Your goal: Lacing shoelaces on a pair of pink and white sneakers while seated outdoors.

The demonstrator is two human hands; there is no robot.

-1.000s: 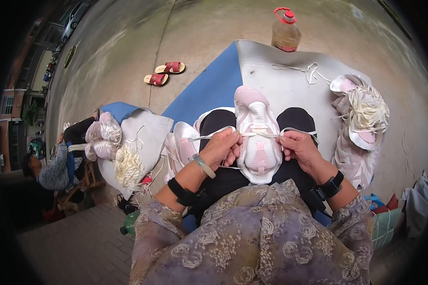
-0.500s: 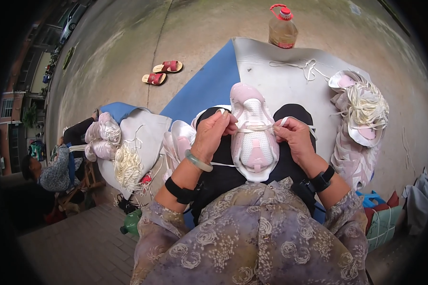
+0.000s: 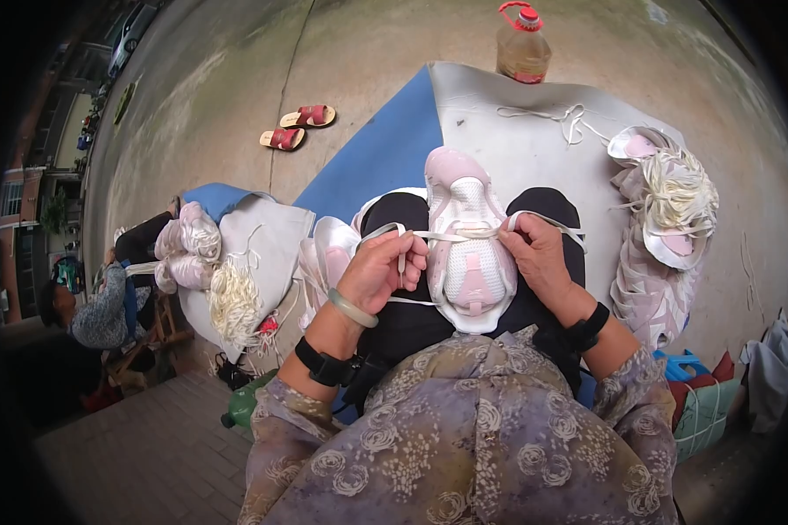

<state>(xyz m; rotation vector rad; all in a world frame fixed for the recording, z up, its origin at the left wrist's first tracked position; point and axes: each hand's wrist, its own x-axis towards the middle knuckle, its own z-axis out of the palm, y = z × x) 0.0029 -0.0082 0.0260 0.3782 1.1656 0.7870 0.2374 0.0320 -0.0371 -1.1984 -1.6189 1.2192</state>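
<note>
Left hand (image 3: 381, 269) pinches a flat white shoelace (image 3: 442, 235) between thumb and fingers, a length of it hanging down in front of the curled fingers. Right hand (image 3: 537, 254) grips the same white lacing beside the right edge of a pink-and-white mesh shoe upper (image 3: 473, 267), and the strand between the left hand and the upper is stretched nearly straight. This upper lies lengthwise between the person's knees in black trousers (image 3: 401, 212), its rounded pink end pointing away from the body. More lace loops over each knee.

A pale, rounded bangle (image 3: 353, 309) circles the left wrist, and a black strap is on each forearm. Just left of the knees sit other pink-and-white shoe pieces (image 3: 331, 249). Ahead, a large white sheet with a blue side (image 3: 534, 131) covers part of the concrete ground, a loose white lace lying on it. On the right is a long stack of pink-and-white uppers (image 3: 643, 289) topped by a cream bundle of laces (image 3: 678, 197). Beyond the sheet's far edge stands a clear plastic jug with a red cap and handle (image 3: 524, 54); red-strapped sandals (image 3: 298, 128) rest on the ground to the left.
</note>
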